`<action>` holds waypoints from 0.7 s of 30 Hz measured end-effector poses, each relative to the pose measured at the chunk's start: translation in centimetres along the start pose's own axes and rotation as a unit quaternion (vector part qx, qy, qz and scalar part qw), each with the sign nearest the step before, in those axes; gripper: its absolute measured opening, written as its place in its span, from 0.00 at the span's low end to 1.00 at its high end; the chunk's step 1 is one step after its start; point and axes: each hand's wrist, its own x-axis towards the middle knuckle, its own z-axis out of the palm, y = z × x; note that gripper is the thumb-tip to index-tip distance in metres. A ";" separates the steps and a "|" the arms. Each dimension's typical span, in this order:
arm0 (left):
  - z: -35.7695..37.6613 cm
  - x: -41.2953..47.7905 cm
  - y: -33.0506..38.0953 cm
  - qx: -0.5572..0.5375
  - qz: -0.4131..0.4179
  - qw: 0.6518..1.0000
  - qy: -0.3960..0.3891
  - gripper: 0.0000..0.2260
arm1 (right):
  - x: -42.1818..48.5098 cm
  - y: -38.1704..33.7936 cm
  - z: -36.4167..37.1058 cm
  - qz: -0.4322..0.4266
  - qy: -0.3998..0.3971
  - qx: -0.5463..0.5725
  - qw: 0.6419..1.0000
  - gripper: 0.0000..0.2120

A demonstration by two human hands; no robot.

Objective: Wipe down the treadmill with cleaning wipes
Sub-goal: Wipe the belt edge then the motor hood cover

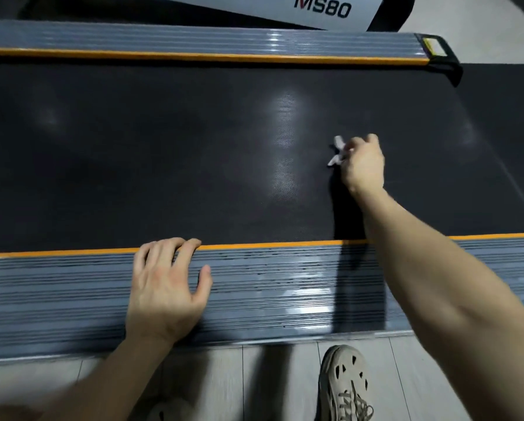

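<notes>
Nearest, on the grey plank floor [254, 387], stands a beige perforated shoe [344, 387] with a lace across its front, right of centre. A second, blurred shape at the bottom edge left of it may be another shoe; it is too blurred to tell.

Just beyond the floor runs the treadmill [285, 317], lying across the view from left to right. Its near side rail [285, 284] is grey and ribbed, with light glinting off it. The left hand [166, 287] rests palm down on this rail, left of centre, fingers spread and holding nothing; the fingertips bend over the orange strip [269, 245] that edges the rail on its far side, and the thumb lies on the ribs to the right.

Past the strip is the wide black belt [163, 162], with pale reflections on it. The right arm reaches over the rail from the near right. The right hand [362, 162] is on the belt right of centre, its fingers curled round a crumpled white wipe [337, 151], which sticks out to the left of the knuckles and touches the belt.

Farther off is a second orange strip [224, 57] and the far side rail [163, 38], ending at the right in a black end cap [446, 60] with a yellow label. Beyond it lies a white panel [254, 3] printed "MS80".
</notes>
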 end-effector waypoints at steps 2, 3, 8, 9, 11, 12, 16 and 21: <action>0.1 0.0 0.0 0.003 0.002 1.000 0.004 0.20 | -0.5 -0.8 1.1 -0.007 -0.014 0.013 1.000 0.10; 0.1 0.0 0.0 0.003 0.003 1.000 0.006 0.20 | -2.7 -3.1 1.6 -0.091 -0.046 0.034 0.994 0.12; 0.1 -0.1 0.2 0.014 0.017 1.000 0.012 0.19 | -9.2 -9.1 1.7 -0.415 -0.242 0.095 0.872 0.09; 0.1 0.0 0.3 0.024 0.023 0.999 0.010 0.19 | -6.4 -7.7 2.0 -0.387 -0.188 0.049 0.902 0.07; 0.0 0.3 0.2 0.058 0.044 0.997 -0.002 0.19 | -0.3 -4.3 1.7 -0.226 -0.065 -0.045 0.971 0.07; 0.0 0.3 0.3 0.072 0.057 0.996 -0.011 0.19 | 1.8 -2.7 1.5 -0.114 -0.030 -0.054 0.991 0.09; -0.1 0.6 0.1 0.057 0.067 0.996 -0.007 0.18 | -2.2 -6.9 1.7 -0.156 -0.059 0.004 0.986 0.06; 0.3 0.5 -0.1 -0.013 0.041 0.999 0.013 0.16 | -12.0 -12.8 2.6 -0.405 -0.203 0.129 0.882 0.09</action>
